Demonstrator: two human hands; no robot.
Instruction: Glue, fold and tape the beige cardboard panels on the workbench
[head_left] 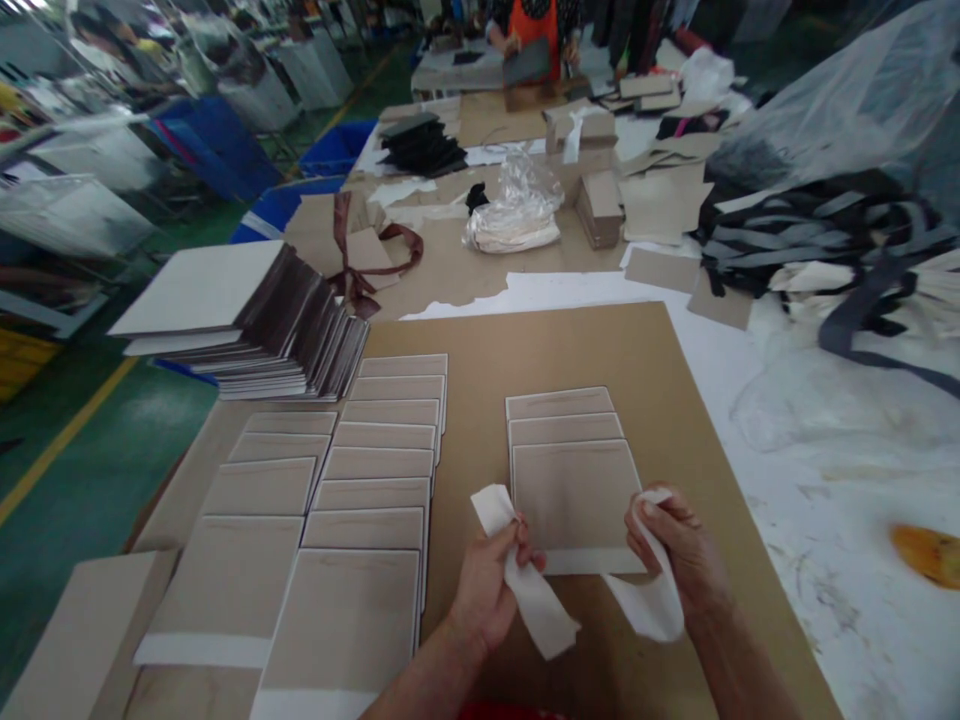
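Observation:
My left hand (487, 580) is closed around a white paper-like strip (544, 610), whose ends stick out above and below the fingers. In my right hand (679, 550) another white strip (660, 605) is pinched at its top and hangs in a curve. Both hands are at the near edge of a short overlapping row of beige panels (574, 495); the nearest panel has a white band along its near edge. Left of my hands lie two longer overlapping rows of similar panels, the middle row (352, 610) and the outer row (232, 575).
A tall stack of boards (210, 285) stands at the left. Brown board (480, 400) covers the work surface. Farther back are a clear plastic bag (517, 205), dark straps (825, 230) and black pieces (424, 145). A person in an orange apron (534, 25) stands at the far end.

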